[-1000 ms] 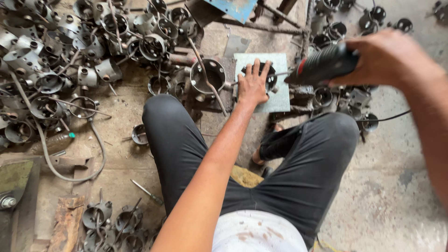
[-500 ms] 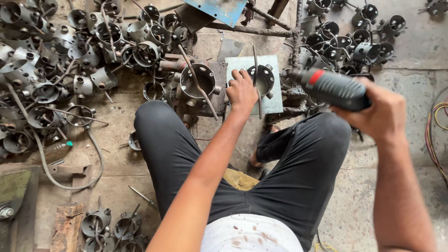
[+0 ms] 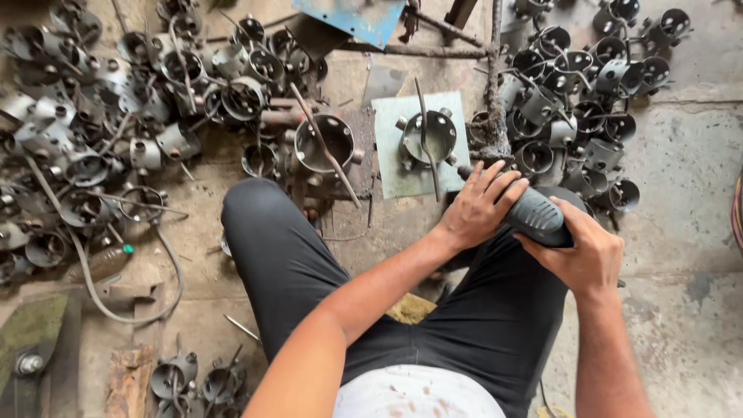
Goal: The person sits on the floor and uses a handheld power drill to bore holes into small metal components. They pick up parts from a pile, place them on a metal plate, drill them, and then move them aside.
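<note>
Both hands grip a dark power tool (image 3: 534,215) over the person's lap: the left hand (image 3: 478,207) wraps its front end, the right hand (image 3: 579,251) clasps its rear body. Just ahead, a round metal housing (image 3: 428,137) sits on a pale square plate (image 3: 388,166) on the floor, with piled grey metal housings (image 3: 116,116) to the left.

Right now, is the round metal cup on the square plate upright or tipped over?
Upright: the metal cup shows its open mouth to the head camera.
</note>
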